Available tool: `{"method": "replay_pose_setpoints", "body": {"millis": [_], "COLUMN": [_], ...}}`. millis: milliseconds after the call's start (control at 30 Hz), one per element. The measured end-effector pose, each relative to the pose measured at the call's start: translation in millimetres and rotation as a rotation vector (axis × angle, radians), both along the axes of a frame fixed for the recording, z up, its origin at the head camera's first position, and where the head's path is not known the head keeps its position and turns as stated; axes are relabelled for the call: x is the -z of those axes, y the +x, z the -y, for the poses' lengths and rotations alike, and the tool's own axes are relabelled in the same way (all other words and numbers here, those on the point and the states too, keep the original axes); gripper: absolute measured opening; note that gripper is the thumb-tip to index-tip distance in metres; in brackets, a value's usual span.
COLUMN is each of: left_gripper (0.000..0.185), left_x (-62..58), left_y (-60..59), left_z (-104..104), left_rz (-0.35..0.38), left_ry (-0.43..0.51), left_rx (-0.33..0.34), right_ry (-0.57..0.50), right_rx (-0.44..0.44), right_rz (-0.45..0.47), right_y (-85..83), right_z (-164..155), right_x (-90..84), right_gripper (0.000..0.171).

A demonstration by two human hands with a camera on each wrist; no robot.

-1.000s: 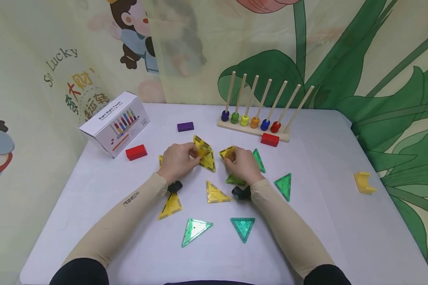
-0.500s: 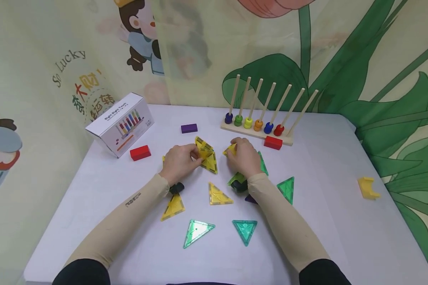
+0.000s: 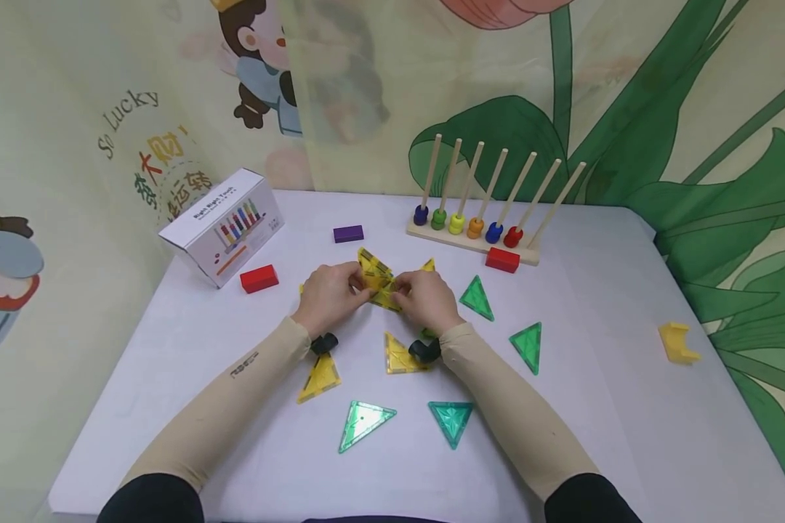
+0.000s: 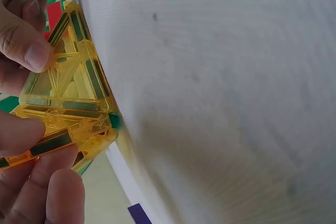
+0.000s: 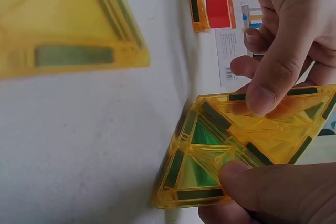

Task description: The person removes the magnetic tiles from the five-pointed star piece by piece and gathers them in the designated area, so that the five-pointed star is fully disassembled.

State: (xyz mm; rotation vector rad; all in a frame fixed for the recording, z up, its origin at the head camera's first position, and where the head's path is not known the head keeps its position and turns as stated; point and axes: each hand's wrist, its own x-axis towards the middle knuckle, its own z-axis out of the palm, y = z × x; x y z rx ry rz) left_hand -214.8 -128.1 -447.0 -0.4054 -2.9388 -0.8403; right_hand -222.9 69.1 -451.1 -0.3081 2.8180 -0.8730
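My left hand (image 3: 332,296) pinches a yellow see-through triangular magnetic tile (image 5: 278,124). My right hand (image 3: 428,301) holds an adjoining yellow triangular tile (image 5: 202,166) between thumb and fingers. In the right wrist view the two tiles meet along an edge at an angle, part of a small joined group; fingers hide some of it. Past the right hand, the tip of another yellow tile (image 3: 428,265) shows. Loose yellow tiles (image 3: 318,378) lie by the left wrist and between the forearms (image 3: 402,356).
Green triangular tiles (image 3: 477,298) lie to the right, and teal ones (image 3: 451,421) in front. Behind stand a peg rack (image 3: 464,243) with beads and a white box (image 3: 225,232). Red blocks (image 3: 259,279), a purple block (image 3: 349,234) and a yellow notched block (image 3: 678,343) lie around.
My right hand has let go of a separate yellow tile, which stays behind it, and moved left to grip the joined tiles. My left hand keeps its hold, nearly still.
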Motion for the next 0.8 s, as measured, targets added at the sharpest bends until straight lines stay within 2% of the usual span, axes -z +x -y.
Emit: {"method": "replay_pose_setpoints", "body": {"millis": [400,800], "left_gripper": [0.015,0.017], "left_x": [-1.1,-1.7], "left_y": [5.6,8.7], "left_z": [-1.1,6.5], "left_rz": [-0.006,0.026], "left_ry": [-0.012,0.016], "left_rx": [0.048,0.039], "right_ry": [0.109,0.107], "right_rx": [-0.021,-0.017], "right_rz": [-0.131,-0.101], "right_y": [7.7,9.1], "right_z": [3.8,4.2], "right_x": [-4.1,-4.2], "right_gripper": [0.024,0.028]}}
